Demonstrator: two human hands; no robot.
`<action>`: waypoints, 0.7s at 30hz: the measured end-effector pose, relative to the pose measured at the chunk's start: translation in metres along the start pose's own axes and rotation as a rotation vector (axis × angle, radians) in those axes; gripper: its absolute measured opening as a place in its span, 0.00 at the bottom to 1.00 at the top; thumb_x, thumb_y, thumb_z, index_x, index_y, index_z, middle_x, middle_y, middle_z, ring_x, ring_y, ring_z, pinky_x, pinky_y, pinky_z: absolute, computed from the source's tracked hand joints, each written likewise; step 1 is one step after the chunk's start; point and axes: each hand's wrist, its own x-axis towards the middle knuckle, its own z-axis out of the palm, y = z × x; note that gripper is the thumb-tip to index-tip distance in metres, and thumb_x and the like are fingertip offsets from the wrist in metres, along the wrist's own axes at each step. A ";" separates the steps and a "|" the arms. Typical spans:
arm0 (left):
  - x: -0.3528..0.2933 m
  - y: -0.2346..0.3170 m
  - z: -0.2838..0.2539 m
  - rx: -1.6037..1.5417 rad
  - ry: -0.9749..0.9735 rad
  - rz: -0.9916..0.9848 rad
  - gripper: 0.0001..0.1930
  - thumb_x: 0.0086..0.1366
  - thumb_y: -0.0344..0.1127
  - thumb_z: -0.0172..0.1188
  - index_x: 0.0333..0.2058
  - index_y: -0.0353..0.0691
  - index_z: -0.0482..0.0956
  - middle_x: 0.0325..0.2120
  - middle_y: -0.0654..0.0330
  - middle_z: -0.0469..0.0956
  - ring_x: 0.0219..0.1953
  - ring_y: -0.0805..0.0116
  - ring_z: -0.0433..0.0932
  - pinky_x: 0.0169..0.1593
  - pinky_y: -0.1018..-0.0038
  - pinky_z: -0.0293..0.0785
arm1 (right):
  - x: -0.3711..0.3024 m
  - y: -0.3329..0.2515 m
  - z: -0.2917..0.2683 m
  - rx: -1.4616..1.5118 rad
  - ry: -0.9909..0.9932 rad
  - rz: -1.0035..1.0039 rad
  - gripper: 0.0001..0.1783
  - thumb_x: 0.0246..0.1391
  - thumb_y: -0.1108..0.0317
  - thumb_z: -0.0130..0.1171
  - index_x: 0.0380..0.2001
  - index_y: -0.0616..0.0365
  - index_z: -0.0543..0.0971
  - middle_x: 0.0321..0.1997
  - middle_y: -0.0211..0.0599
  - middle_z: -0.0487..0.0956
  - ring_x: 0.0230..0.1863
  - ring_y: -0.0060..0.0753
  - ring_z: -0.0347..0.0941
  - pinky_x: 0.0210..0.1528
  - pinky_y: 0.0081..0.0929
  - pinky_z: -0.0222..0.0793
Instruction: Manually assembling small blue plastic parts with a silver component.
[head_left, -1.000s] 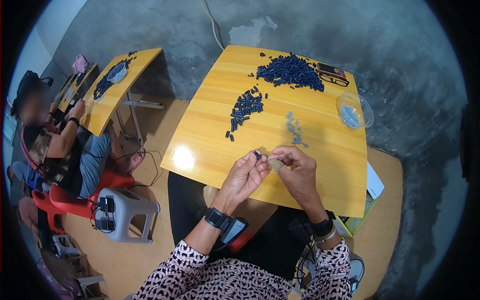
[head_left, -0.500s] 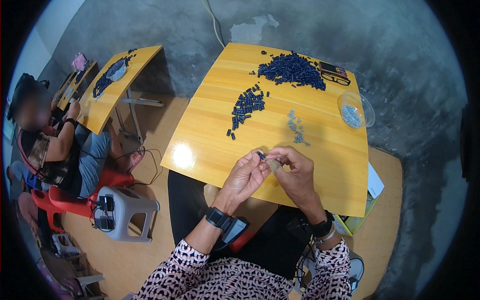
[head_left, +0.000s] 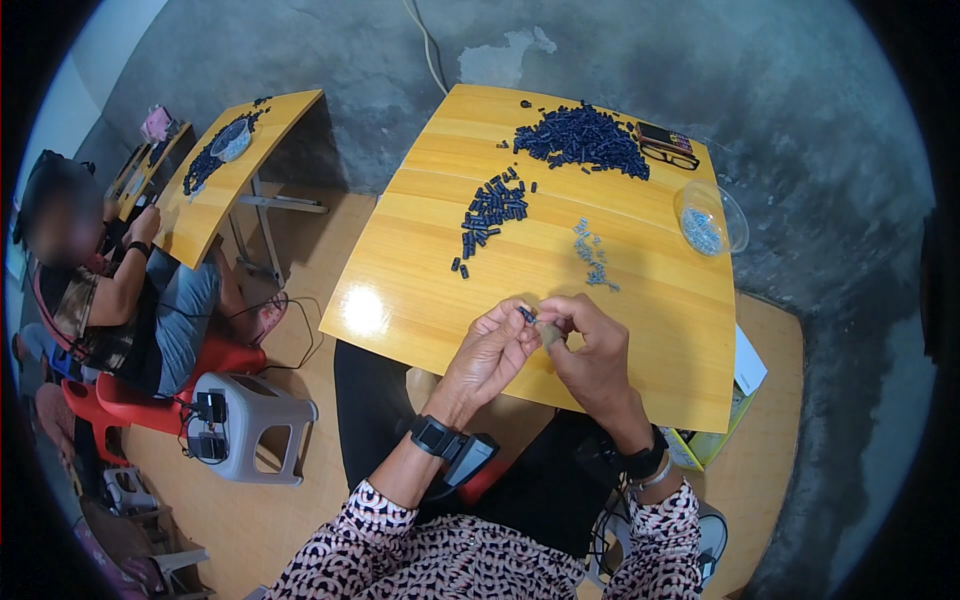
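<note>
Over the near edge of the yellow wooden table (head_left: 400, 290), my left hand (head_left: 490, 358) pinches a small black cylindrical plastic piece (head_left: 527, 314) between thumb and fingers. Close beside it, my right hand (head_left: 592, 350) is closed, thumb and forefinger pressed together at the piece's end. Whatever sits between those right fingertips is too small to make out. Beyond my hands lie a loose strip of small silvery screw-like parts (head_left: 596, 262) and, to the left, a group of similar black pieces (head_left: 496, 210).
A big heap of black pieces (head_left: 580, 140) covers the table's far side. Beside it are eyeglasses (head_left: 668, 156) and a dark flat case (head_left: 662, 137). A clear tub (head_left: 701, 230) holds silvery parts at the right edge. Another person (head_left: 110, 270) sits left, at a second table (head_left: 225, 190).
The black piece in my left hand is turned slightly and shows more of its length. My right fingertips have shifted a little against it. The piles on the table look the same.
</note>
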 end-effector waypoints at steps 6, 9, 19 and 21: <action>-0.001 0.000 0.000 0.037 0.028 0.001 0.07 0.62 0.31 0.57 0.38 0.36 0.75 0.30 0.63 0.74 0.29 0.76 0.68 0.39 0.80 0.68 | -0.003 -0.001 0.003 -0.039 0.036 -0.049 0.11 0.45 0.81 0.58 0.35 0.60 0.75 0.27 0.39 0.75 0.25 0.32 0.75 0.26 0.24 0.70; 0.000 0.000 -0.002 0.020 0.004 0.002 0.08 0.63 0.31 0.57 0.39 0.36 0.75 0.30 0.63 0.75 0.29 0.76 0.68 0.39 0.80 0.68 | -0.004 -0.002 0.005 0.001 0.064 -0.003 0.11 0.46 0.82 0.57 0.35 0.60 0.75 0.27 0.39 0.75 0.25 0.32 0.75 0.27 0.25 0.70; 0.000 -0.001 -0.003 0.040 -0.011 0.004 0.08 0.63 0.31 0.57 0.39 0.36 0.75 0.30 0.63 0.74 0.30 0.75 0.68 0.39 0.80 0.67 | -0.010 -0.007 0.008 -0.127 0.127 -0.065 0.15 0.41 0.85 0.57 0.35 0.60 0.76 0.26 0.40 0.74 0.27 0.36 0.73 0.28 0.26 0.69; 0.001 -0.002 -0.002 0.034 -0.033 -0.004 0.08 0.63 0.31 0.56 0.39 0.36 0.75 0.30 0.63 0.74 0.30 0.75 0.68 0.39 0.80 0.67 | -0.009 -0.005 0.009 -0.144 0.143 -0.131 0.16 0.40 0.86 0.56 0.35 0.60 0.76 0.26 0.41 0.73 0.27 0.37 0.72 0.27 0.26 0.68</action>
